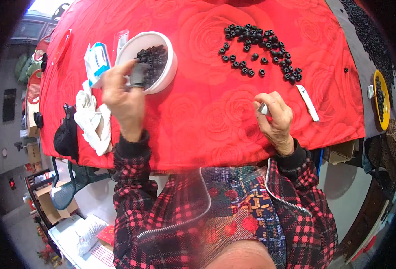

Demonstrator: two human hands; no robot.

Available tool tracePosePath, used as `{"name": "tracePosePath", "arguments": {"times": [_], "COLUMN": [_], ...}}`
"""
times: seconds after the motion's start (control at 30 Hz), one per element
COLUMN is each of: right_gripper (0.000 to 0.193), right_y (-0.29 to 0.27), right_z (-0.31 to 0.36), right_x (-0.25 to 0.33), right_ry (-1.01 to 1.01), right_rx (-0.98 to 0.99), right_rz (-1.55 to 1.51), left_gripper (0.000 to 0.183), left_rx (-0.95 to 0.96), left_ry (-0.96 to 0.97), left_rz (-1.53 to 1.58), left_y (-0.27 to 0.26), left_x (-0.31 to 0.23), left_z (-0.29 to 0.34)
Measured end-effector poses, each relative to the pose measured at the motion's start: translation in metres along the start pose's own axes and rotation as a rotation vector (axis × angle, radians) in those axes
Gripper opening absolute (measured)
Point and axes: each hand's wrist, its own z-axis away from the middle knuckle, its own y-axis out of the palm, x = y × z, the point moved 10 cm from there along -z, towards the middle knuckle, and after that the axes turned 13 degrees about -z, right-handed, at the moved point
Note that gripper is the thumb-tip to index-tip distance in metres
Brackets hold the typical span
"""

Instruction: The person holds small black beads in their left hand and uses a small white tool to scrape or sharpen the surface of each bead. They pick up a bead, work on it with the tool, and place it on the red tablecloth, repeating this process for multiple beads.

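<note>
Currently your right hand (279, 117) pinches a grey piece (263, 108) near the table's (202, 130) front edge; your left hand (124, 101), grip too blurred to tell, is at a white bowl (172, 67) of black beads (156, 60) toward the left edge.

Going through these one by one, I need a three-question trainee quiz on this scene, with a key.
1. True or false: the white bowl stands to the left of the loose black pieces on the red cloth.
2. Which hand is nearer the bowl? A) left B) right C) both equally
3. Fill the gap: the narrow flat item lying to the right of the right hand is mostly ____.

Key: 1. True. 2. A, the left hand. 3. White.
</note>
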Motion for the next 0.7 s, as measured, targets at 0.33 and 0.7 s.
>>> {"name": "tracePosePath", "arguments": {"times": [0.33, 0.7], "right_gripper": [0.031, 0.031], "right_y": [-0.001, -0.003], "right_z": [0.003, 0.001], "right_x": [-0.007, -0.012], "right_ry": [0.053, 0.086], "right_rx": [-0.005, -0.011], "right_rz": [-0.037, -0.032], "left_gripper": [0.019, 0.020], "left_rx": [0.368, 0.423], "left_ry": [0.326, 0.335], "left_rz": [0.343, 0.316], "left_y": [0.153, 0.167], "left_x": [-0.126, -0.131], "left_z": [0.039, 0.043]}}
